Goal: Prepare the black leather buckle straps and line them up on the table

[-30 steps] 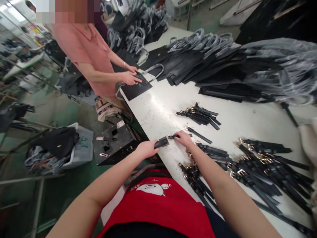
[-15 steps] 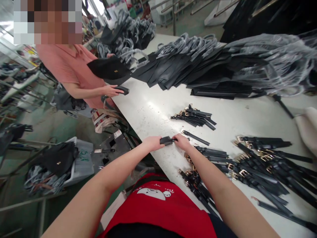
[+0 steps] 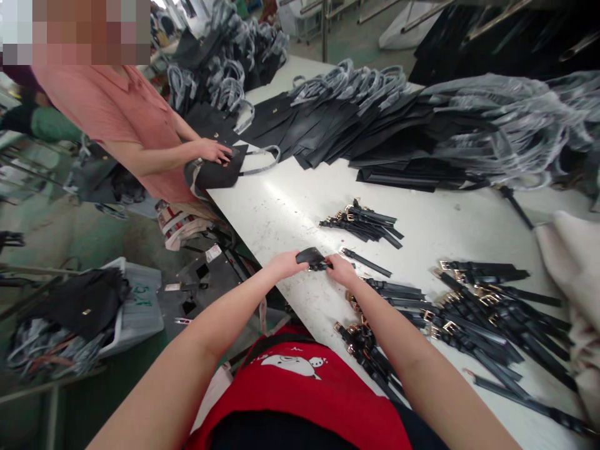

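Note:
Between my hands, over the table's near edge, a short black leather strap (image 3: 309, 255) is bent into a curve. My left hand (image 3: 287, 265) is closed on one end of it. My right hand (image 3: 341, 271) pinches the other end, where small fittings show but are too blurred to make out. Just beyond my right hand lies a single black buckle strap (image 3: 366, 262). Beside and under my right forearm are more black straps with gold buckles (image 3: 396, 290), and a smaller bundle of buckle straps (image 3: 363, 222) lies farther up the table.
Black bag panels with wrapped handles (image 3: 328, 125) line the far side of the white table (image 3: 262, 219). A co-worker in a pink shirt (image 3: 126, 119) stands at the left, one hand on a black bag (image 3: 218, 172). A grey crate (image 3: 140, 306) stands on the floor at left.
The strap between my hands is now bent upward more. The co-worker's near hand has gone from a dark object to a black bag, which now lies at the table's edge.

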`<state>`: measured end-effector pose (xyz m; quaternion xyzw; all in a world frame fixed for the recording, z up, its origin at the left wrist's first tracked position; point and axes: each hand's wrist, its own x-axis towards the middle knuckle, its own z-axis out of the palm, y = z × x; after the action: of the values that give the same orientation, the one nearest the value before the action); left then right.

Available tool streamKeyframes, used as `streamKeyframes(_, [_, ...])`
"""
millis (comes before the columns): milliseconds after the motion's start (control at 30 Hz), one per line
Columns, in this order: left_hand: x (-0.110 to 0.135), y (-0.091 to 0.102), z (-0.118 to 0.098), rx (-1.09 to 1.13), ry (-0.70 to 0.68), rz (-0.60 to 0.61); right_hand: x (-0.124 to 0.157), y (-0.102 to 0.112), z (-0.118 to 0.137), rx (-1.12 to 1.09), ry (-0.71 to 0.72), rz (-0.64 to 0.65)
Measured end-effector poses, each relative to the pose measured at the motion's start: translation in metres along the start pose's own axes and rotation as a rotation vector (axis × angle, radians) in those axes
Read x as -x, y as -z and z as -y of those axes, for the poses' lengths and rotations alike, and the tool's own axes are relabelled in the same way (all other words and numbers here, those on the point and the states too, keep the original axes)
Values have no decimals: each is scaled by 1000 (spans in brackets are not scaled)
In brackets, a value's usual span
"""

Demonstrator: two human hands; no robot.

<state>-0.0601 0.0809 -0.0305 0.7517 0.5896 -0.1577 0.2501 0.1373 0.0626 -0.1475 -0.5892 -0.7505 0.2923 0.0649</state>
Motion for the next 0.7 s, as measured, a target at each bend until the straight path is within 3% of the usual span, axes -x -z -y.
streamKeyframes(233, [45,0,31,34,70,-31,-3,5,12,76,-6,39])
streamKeyframes(467, [88,-11,37,-21,61,22,18,-6,24,173,58,25])
streamKeyframes(567, [93,-19,31,-53,31,66,28,-14,19,82,67,-1])
streamKeyframes(700, [78,-24,11,-95,-20,67,27,-18,10,-11,72,-5])
